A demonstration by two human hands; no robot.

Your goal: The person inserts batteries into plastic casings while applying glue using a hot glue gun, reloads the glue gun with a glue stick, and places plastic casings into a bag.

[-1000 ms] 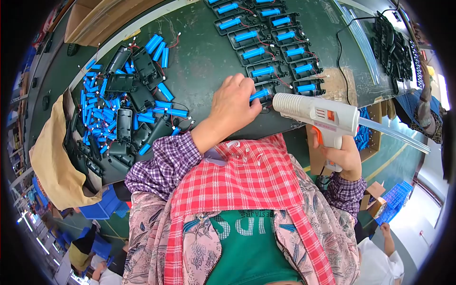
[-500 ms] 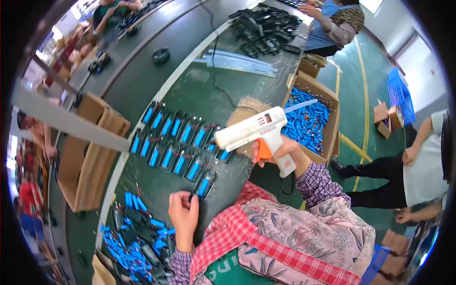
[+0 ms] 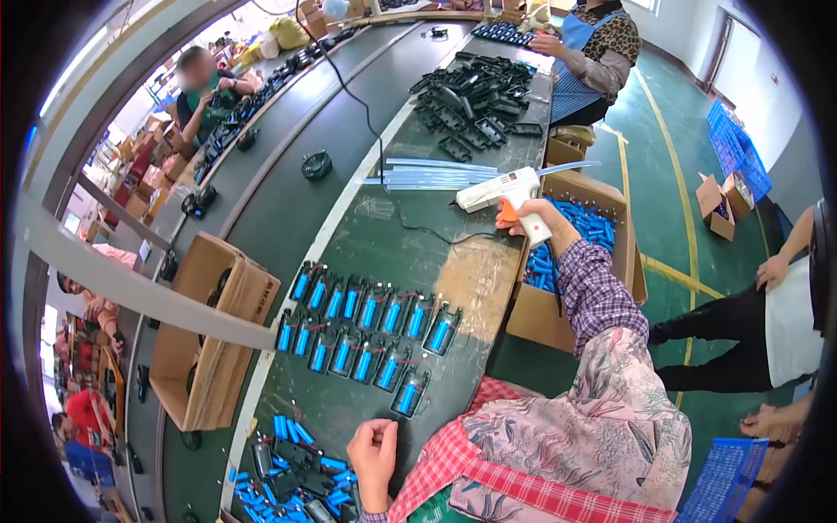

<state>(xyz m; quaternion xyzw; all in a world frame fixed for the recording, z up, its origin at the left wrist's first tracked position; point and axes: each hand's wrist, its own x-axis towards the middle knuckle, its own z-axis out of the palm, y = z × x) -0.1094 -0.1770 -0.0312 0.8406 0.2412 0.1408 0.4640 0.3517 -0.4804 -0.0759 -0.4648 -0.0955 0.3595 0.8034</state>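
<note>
My right hand grips a white hot glue gun with an orange trigger; a clear glue stick juts from its rear. The gun is above the far part of the bench, near its right edge. My left hand is closed at the near edge, and no object shows in its fingers. Just beyond it lies a black plastic housing holding a blue cylindrical battery. Two rows of similar housings with batteries and thin red wires run across the bench. Neither hand touches them.
Several clear glue sticks lie beyond the rows, before a heap of black housings. Loose blue batteries are piled near left. A cardboard box of batteries stands right. A metal post crosses left. Co-workers are around.
My right hand has carried the glue gun away from the housings to the far right of the bench. My left hand has come off the nearest housing. The head view has shifted.
</note>
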